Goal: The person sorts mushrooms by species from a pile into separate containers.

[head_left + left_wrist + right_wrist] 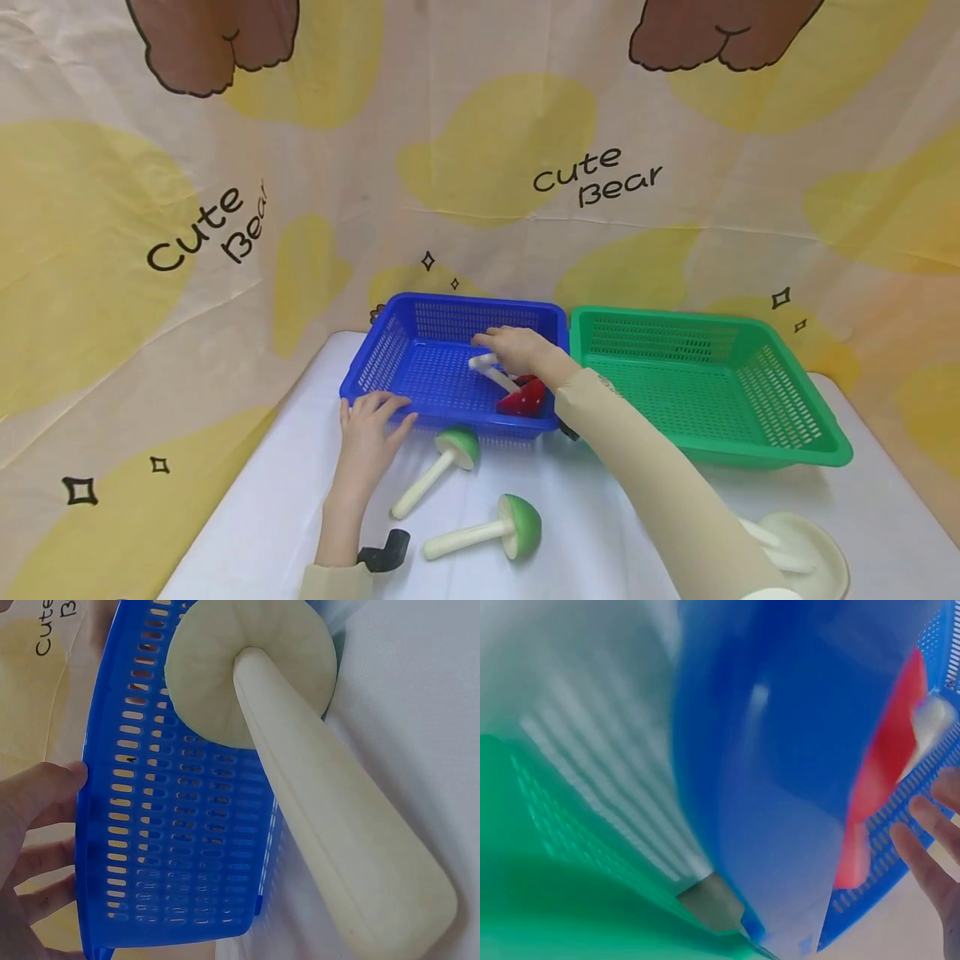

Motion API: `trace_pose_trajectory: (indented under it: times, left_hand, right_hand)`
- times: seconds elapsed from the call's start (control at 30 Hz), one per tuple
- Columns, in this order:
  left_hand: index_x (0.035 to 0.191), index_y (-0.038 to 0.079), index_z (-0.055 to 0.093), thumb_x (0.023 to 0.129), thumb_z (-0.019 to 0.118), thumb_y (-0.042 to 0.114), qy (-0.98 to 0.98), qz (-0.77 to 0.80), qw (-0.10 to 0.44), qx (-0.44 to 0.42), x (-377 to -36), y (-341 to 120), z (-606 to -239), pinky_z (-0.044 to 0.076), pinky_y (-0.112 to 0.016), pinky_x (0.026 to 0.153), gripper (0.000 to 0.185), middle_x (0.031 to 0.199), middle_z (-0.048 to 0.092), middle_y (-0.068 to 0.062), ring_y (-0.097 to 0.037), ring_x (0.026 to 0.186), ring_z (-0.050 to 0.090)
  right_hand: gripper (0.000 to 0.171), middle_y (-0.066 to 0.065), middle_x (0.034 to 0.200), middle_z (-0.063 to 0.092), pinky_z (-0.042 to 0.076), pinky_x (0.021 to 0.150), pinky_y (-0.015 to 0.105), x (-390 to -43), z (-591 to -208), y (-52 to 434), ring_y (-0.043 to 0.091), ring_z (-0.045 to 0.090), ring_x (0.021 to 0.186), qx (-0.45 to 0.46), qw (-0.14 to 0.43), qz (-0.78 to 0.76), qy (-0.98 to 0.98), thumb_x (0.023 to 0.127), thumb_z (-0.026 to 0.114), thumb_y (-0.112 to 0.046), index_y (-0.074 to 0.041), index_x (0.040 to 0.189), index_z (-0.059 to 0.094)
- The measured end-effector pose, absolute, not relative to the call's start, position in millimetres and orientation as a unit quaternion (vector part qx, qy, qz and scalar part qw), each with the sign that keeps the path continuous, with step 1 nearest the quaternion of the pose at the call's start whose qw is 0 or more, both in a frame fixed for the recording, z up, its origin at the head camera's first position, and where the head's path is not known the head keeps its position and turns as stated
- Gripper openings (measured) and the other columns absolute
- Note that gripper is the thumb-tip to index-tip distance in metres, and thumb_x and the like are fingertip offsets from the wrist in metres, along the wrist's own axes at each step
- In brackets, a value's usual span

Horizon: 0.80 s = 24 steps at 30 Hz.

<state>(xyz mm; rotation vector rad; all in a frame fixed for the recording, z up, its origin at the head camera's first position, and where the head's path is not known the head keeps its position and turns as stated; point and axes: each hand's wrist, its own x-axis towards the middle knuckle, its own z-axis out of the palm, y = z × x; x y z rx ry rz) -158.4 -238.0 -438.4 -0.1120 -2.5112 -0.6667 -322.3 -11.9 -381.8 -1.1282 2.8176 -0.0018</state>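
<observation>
My left hand rests at the front left corner of the blue basket, its fingers spread over the rim. In the left wrist view a green-capped toy mushroom leans close by the basket's outer wall, pale underside showing. My right hand hovers inside the basket's right part, fingers extended and apart in the right wrist view. Below it lie red toy mushrooms with white dots and white stems, one stem end right under the fingers in the head view.
A green basket stands right of the blue one. Another green-capped mushroom lies on the white table in front. At the lower right is a pale round-capped object, partly behind my right sleeve. A patterned cloth hangs behind the baskets.
</observation>
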Motion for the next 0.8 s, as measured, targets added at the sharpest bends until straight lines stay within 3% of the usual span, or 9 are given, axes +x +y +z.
trace_pose_trajectory:
  times: [0.27,0.8]
  left_hand:
    - [0.101,0.009,0.072,0.082,0.075,0.02,-0.929,-0.249,0.272,-0.046,-162,-238,-441,0.016,-0.074,0.107,0.022,0.106,0.066,-0.013,-0.036,0.111,0.054]
    - [0.102,0.009,0.072,0.082,0.075,0.019,-0.932,-0.251,0.259,-0.042,-162,-239,-440,0.015,-0.074,0.108,0.023,0.109,0.066,-0.014,-0.037,0.113,0.053]
  right_hand:
    - [0.045,0.007,0.142,0.053,0.047,0.104,0.047,-316,-385,-6,0.027,0.053,0.129,-0.347,0.086,-0.026,0.933,0.095,0.055,-0.012,-0.025,0.138,0.05]
    - [0.041,0.008,0.128,0.062,0.052,0.095,0.047,-286,-375,16,0.028,0.058,0.115,-0.34,0.062,-0.107,0.932,0.092,0.063,-0.017,-0.018,0.132,0.056]
